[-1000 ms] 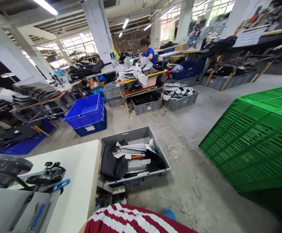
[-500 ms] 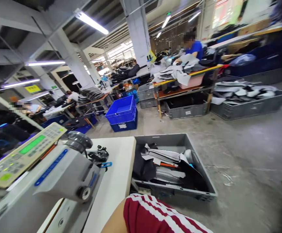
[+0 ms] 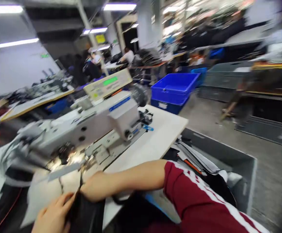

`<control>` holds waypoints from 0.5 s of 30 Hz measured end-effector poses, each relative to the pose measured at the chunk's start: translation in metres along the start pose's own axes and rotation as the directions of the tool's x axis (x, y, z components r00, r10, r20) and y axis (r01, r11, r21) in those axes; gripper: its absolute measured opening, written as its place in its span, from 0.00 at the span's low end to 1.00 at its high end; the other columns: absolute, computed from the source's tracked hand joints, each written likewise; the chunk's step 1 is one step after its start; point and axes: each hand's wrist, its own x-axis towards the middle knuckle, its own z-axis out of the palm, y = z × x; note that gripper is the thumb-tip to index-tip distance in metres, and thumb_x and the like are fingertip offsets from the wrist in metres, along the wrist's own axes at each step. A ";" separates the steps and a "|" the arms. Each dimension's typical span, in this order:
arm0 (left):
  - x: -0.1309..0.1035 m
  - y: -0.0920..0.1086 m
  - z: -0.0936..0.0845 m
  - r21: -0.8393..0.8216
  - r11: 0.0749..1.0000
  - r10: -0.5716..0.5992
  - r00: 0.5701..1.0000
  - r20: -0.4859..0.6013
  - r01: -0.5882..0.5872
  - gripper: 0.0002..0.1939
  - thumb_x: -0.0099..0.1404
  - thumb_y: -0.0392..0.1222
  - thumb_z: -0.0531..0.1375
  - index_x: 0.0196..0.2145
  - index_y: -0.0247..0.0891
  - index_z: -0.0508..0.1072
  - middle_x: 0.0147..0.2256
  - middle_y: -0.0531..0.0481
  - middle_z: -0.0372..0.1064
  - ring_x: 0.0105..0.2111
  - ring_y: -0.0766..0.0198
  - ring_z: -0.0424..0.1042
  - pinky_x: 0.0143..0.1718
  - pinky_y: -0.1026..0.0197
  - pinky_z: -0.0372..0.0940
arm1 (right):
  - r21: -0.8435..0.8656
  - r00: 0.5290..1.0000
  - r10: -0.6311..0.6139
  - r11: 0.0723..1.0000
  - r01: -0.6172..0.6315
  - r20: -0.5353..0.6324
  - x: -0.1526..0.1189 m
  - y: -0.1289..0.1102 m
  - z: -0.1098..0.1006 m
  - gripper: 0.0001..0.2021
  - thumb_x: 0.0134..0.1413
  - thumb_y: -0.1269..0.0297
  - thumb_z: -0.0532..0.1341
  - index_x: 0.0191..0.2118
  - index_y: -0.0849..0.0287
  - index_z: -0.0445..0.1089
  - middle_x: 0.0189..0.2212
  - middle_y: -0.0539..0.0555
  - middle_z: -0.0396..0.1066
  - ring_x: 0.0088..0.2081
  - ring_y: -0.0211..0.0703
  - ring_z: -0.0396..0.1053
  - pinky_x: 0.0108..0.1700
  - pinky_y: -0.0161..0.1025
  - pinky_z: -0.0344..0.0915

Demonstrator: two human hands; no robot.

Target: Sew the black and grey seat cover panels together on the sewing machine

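Note:
At the lower left, my left hand has its fingers closed on the edge of a black fabric piece. My right hand is curled at that same edge, just to the right of the left; motion blur softens its fingers. Pale material lies against the black fabric, beyond my left hand. Both hands are in front of the sewing machine, close to its lit needle area. Parts of the fabric are hidden under the hands.
A white tabletop extends right of the machine. Beside it stands a grey crate with fabric pieces in it. Stacked blue crates stand beyond the table. People work at benches in the background.
The view has swung left and down, bringing the machine's needle area into sight. Both hands, out of view before, now show on the fabric. The grey crate has shifted rightward in view.

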 end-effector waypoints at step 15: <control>0.012 0.024 -0.030 -0.076 0.997 -0.011 0.968 0.251 0.031 0.34 0.54 0.21 0.50 0.58 0.33 0.70 0.62 0.42 0.63 0.58 0.52 0.68 0.62 0.53 0.64 | -0.019 0.997 -0.049 0.999 0.048 -0.052 -0.002 0.000 0.024 0.10 0.62 0.74 0.54 0.45 0.68 0.70 0.37 0.60 0.73 0.38 0.50 0.73 0.36 0.40 0.67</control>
